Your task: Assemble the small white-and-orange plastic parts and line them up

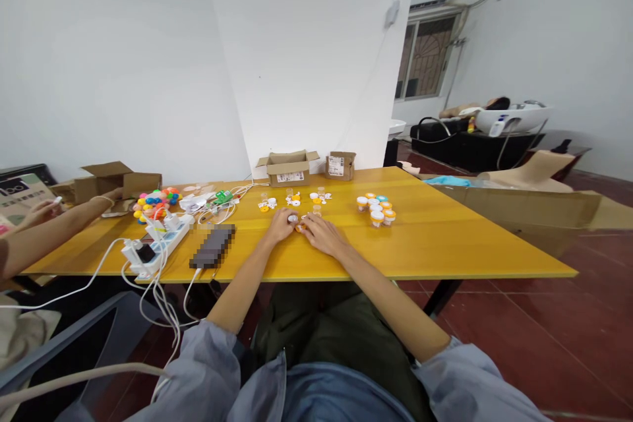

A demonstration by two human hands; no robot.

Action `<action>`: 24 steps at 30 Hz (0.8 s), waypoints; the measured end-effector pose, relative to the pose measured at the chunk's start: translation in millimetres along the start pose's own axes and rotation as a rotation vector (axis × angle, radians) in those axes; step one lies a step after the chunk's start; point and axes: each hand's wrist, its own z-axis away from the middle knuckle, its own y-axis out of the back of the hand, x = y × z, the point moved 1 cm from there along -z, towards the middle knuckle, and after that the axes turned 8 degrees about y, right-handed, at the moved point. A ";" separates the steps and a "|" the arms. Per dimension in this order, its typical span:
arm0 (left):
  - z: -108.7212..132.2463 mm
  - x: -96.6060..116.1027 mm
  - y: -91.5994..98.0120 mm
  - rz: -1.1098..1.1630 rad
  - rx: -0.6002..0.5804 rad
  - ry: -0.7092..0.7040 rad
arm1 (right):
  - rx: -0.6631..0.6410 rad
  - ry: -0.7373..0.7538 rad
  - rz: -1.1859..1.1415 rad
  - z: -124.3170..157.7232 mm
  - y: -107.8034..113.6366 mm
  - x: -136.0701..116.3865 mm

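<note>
My left hand [281, 225] is closed with its fingers curled round a small clear-and-white round piece [293, 218]. Close beside it, my right hand [324, 235] has bent fingers on a small orange cap [300, 227] lying between the two hands. Both hands rest low over the table, and the fingers partly hide these pieces. A clear little cup [317, 210] stands just beyond my right fingers. Farther back are small groups of clear cups, orange rings [264, 209] and white parts [271, 202].
Capped cups [376, 216] cluster on the right of the yellow table [445, 244]. Two cardboard boxes, one open [289, 168], stand at the back. Leftward are a dark phone [213, 247], a power strip [165, 244], cables and colourful balls [154, 203]. Another person's arm [64, 227] reaches in from the left.
</note>
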 end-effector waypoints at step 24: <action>10.0 7.1 1.2 -0.097 -0.102 -0.035 | 0.017 -0.096 -0.057 -4.7 -5.0 11.5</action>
